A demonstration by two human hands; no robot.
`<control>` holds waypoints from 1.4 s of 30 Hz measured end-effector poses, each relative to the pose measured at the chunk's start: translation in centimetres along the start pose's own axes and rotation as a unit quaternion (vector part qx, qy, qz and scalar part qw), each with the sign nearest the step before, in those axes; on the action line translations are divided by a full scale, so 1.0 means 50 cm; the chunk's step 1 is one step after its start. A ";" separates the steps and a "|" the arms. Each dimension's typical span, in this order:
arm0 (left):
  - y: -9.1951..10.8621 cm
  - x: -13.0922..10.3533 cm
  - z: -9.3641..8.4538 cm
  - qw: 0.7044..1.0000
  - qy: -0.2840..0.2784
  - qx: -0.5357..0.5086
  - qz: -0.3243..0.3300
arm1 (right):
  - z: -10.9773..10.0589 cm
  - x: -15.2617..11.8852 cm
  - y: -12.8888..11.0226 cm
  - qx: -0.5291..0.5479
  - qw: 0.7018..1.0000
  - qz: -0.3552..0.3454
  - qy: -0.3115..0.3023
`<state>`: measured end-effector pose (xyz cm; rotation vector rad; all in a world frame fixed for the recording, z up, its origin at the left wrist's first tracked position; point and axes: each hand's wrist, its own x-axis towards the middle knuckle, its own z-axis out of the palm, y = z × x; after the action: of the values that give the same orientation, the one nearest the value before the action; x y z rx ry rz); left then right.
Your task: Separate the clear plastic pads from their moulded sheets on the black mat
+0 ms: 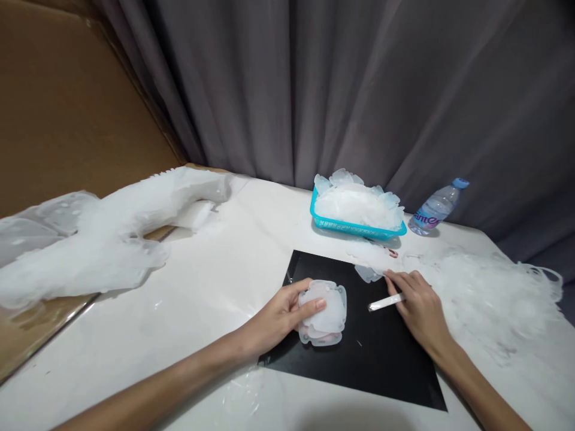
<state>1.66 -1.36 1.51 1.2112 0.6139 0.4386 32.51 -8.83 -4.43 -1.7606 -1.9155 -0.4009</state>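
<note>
My left hand (pixel 294 308) grips a small stack of translucent, scallop-edged plastic pieces (pixel 330 302), the thumb lying on top. It holds them above a black mat (pixel 359 368). Over the mat's right side, my right hand (pixel 417 305) has a slim white stick-like tool (pixel 386 302) tucked in its curled fingers; the tool's exact kind is unclear. The fingertips of that hand reach a translucent plastic piece (pixel 368 273) at the mat's far edge. Whether they pinch it cannot be made out.
Behind the mat stands a turquoise basket (pixel 357 230) heaped with translucent pieces, beside a water bottle (pixel 435 209). Tangled clear plastic strips (pixel 485 299) cover the right side. White plastic sheeting (pixel 103 239) lies at left by a cardboard panel (pixel 67 102). A grey curtain (pixel 350 90) hangs behind.
</note>
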 end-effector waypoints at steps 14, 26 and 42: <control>0.009 -0.001 -0.007 0.999 0.019 -0.020 -0.036 | -0.022 0.000 -0.034 0.117 0.974 0.177 0.073; 0.020 -0.001 -0.004 0.989 -0.014 -0.142 -0.029 | -0.054 0.009 -0.089 0.412 0.857 0.302 0.068; 0.021 -0.013 -0.008 0.998 -0.042 -0.012 -0.053 | -0.090 0.007 -0.173 0.553 0.773 0.307 -0.054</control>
<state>0.91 -1.14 2.55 1.1626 0.5965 0.3045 24.70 -11.98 0.54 -1.3792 -1.0392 0.9150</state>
